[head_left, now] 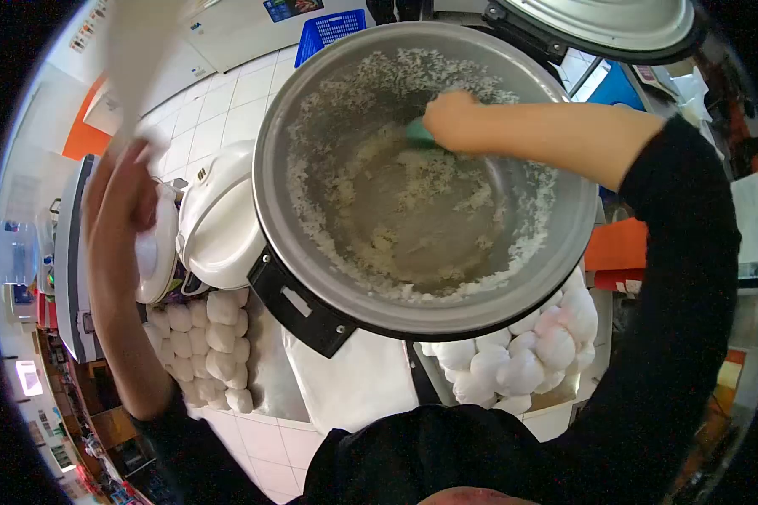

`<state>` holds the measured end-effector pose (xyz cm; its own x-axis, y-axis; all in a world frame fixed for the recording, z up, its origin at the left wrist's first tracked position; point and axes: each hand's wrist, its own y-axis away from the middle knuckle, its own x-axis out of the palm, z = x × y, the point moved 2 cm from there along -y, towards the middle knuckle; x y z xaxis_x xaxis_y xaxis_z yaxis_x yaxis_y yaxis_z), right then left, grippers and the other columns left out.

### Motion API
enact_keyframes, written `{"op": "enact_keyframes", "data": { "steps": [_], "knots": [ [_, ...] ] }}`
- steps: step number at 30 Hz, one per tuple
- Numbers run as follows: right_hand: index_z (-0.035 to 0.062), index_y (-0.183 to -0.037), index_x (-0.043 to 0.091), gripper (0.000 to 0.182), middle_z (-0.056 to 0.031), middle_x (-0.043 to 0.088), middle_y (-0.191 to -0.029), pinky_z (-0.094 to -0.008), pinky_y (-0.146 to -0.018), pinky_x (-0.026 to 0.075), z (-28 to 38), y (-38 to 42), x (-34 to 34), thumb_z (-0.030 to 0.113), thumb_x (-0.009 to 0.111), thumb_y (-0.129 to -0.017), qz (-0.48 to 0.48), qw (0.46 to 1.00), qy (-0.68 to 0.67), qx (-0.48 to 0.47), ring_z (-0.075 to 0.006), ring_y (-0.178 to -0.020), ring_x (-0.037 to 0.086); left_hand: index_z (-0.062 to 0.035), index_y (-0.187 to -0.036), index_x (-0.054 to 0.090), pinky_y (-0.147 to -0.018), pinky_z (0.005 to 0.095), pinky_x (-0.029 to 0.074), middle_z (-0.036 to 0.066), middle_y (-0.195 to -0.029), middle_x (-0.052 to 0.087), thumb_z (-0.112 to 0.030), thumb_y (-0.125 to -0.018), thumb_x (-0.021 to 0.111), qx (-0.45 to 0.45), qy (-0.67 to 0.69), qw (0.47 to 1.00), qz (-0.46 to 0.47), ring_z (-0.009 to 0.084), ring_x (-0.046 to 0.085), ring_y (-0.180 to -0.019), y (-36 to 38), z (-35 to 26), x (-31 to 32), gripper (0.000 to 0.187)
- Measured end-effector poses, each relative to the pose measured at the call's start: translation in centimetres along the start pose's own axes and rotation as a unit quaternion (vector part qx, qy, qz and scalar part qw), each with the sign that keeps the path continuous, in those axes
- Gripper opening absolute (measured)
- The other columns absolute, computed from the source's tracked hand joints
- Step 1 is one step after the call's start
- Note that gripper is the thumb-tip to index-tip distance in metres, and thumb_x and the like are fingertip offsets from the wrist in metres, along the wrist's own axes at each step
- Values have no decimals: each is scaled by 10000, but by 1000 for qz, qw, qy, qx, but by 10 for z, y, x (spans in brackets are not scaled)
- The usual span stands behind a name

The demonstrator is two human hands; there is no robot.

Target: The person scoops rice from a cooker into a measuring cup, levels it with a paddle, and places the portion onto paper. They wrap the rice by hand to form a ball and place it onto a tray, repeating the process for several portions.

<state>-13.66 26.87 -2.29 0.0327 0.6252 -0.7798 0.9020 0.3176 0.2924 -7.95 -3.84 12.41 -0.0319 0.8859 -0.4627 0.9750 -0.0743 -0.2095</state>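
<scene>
One large round metal pot (pixel 429 181) fills the centre of the head view, tilted toward the camera, with cooked white rice (pixel 413 194) stuck in patches over its inner wall and base and in a ring below the rim. One black handle bracket (pixel 299 303) is fixed to the pot's lower left edge. The right hand (pixel 451 118) reaches into the pot from the right, its grip closed around one green scoop (pixel 419 133), of which only a small part shows; the scoop tip rests against the rice on the upper inner wall. The left hand (pixel 122 206) is raised at the left of the view, outside the pot; its fingers are blurred, so whether its grip is wide or narrow cannot be told, and a pale blurred shape above it cannot be identified. Just beside the left hand stands one white appliance lid (pixel 219 219), domed, touching the pot's left rim. Two groups of white wrapped rice balls lie on the tabletop (pixel 265 370): one group (pixel 206 345) below the white lid, one group (pixel 522 353) below the pot's right rim; individual counts are not reliable. One blue basket (pixel 333 29) sits on the tiled floor beyond the pot. One open metal cooker lid (pixel 615 25) shows at top right. Labels in view are too small to read.
</scene>
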Motion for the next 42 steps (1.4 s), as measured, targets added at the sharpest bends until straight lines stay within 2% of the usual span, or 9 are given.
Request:
{"op": "enact_keyframes", "data": {
  "steps": [2,3,9,15,20,25,27,28,42],
  "knots": [
    [60,-787,674,220,-108,647,-799,-352,-605,516,16,-12,1,92,708,-571,49,994,-89,-31,-257,-778,632,4,-1021,523,-446,182,209,-22,-635,403,-298,-897,439,-1,53,961,-273,35,288,-492,60,30,-16,337],
    [56,-815,669,236,-122,643,-839,-353,-605,518,24,1,-16,89,696,-583,75,988,-101,-90,-274,-780,628,14,-1019,493,-433,182,217,6,-695,436,-288,-909,412,26,142,971,-192,44,301,-488,92,53,-37,331],
    [34,-817,659,217,-149,634,-837,-354,-626,516,91,40,-44,82,656,-606,95,977,-156,-108,-290,-759,625,-32,-908,394,-406,191,189,9,-686,354,-327,-850,499,-58,316,852,-414,52,280,-484,159,104,21,318],
    [-14,-792,629,163,-188,611,-746,-381,-602,487,86,45,-41,76,566,-671,199,912,-271,-236,-307,-712,611,-83,-932,361,-421,173,192,-20,-682,319,-272,-623,791,-10,299,938,-176,44,292,-502,162,100,74,562],
    [-46,-892,580,258,-151,597,-763,-336,-534,457,31,44,-25,179,529,-776,325,763,-556,-54,-212,-592,572,-92,-950,356,-462,172,224,-18,-691,323,-241,-633,782,-8,322,918,-230,58,309,-531,133,96,81,551],
    [-41,-1007,580,281,-143,603,-866,-339,-474,450,-25,2,-8,73,519,-758,289,811,-485,158,-208,-564,577,-75,-1018,346,-610,198,272,3,-765,327,-168,-674,736,69,240,932,-262,93,339,-676,113,80,90,528],
    [8,-974,622,257,-134,594,-991,-404,-620,477,-7,-76,81,106,582,-740,377,923,-77,-1,-260,-734,587,-64,-1061,312,-683,230,294,19,-818,322,-93,-710,685,65,230,933,-270,107,343,-719,116,82,96,513],
    [33,-957,644,245,-130,589,-1054,-436,-693,491,2,-113,123,123,614,-731,391,910,108,-90,-285,-819,592,-64,-1070,293,-706,245,304,23,-834,321,-43,-724,644,79,217,926,-299,113,346,-725,115,84,99,494],
    [-6,-927,626,234,-179,613,-849,-399,-621,468,122,-41,-10,150,569,-762,256,911,-114,-303,-291,-722,590,-72,-1079,258,-810,290,279,51,-889,288,106,-725,485,38,235,925,-296,147,316,-810,117,89,101,457]
  ]
}}
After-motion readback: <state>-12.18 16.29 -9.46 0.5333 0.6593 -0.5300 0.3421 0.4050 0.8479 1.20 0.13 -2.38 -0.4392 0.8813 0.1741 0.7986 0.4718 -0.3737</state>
